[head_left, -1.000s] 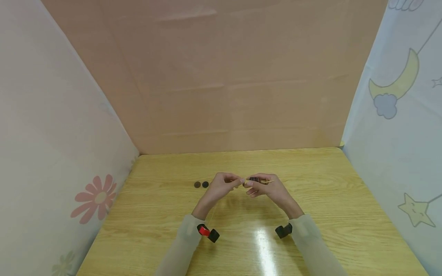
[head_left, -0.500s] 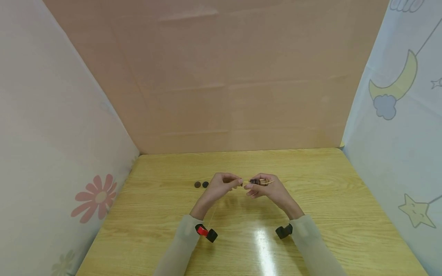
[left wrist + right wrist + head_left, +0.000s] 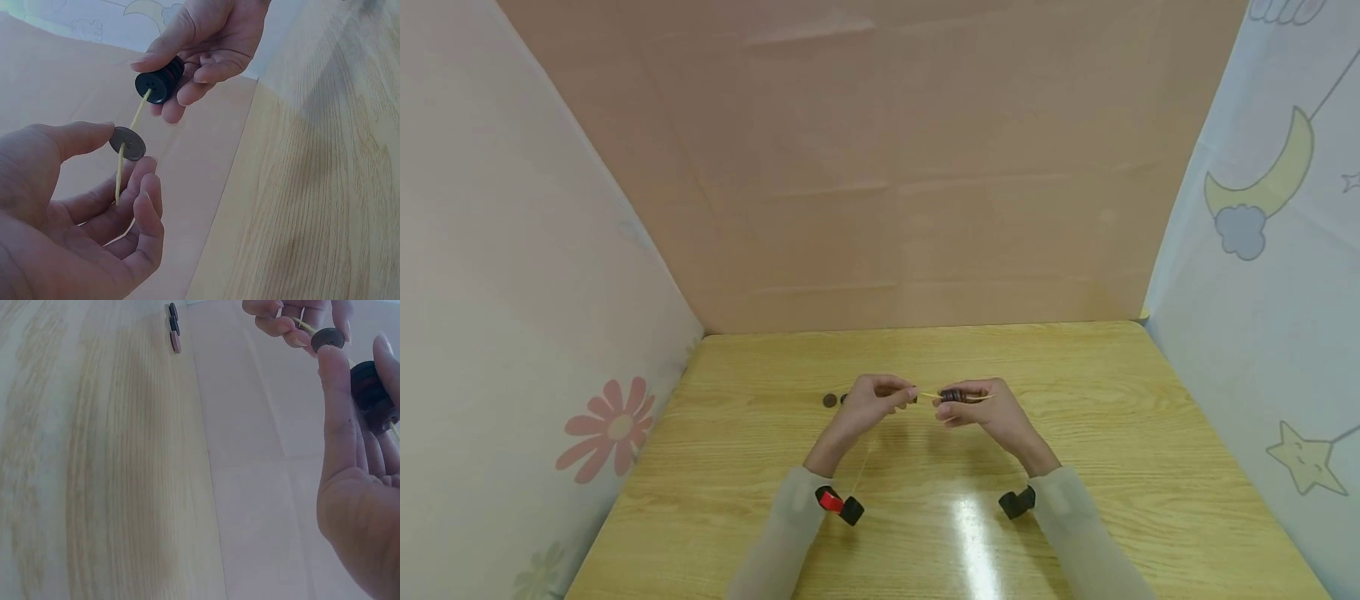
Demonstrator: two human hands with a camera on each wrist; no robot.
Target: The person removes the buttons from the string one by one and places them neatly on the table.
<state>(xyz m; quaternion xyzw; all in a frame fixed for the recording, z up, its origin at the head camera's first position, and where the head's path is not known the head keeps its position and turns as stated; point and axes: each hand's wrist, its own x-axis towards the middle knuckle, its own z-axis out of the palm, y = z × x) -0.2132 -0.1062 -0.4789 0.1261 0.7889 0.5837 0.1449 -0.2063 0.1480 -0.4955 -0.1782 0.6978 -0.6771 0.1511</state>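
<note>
Left hand [image 3: 69, 237] pinches single button [image 3: 128, 144] by its rim, aloft on yellow cord [image 3: 141, 109], just apart from button stack [image 3: 165, 78] gripped in right hand [image 3: 215, 44]. Judged light, rigid, slick-faced; best taken edgewise, holes left uncovered. Single button's hole count unclear.

Between your left hand [image 3: 867, 405] and right hand [image 3: 991, 410]: yellow cord [image 3: 139, 112] spans the gap, blocking your way | left: loose buttons [image 3: 830, 400] lie just beside your left hand | right: you can pass over worktop [image 3: 1105, 400] | back: brown panel [image 3: 887, 233] bounds your reach
</note>
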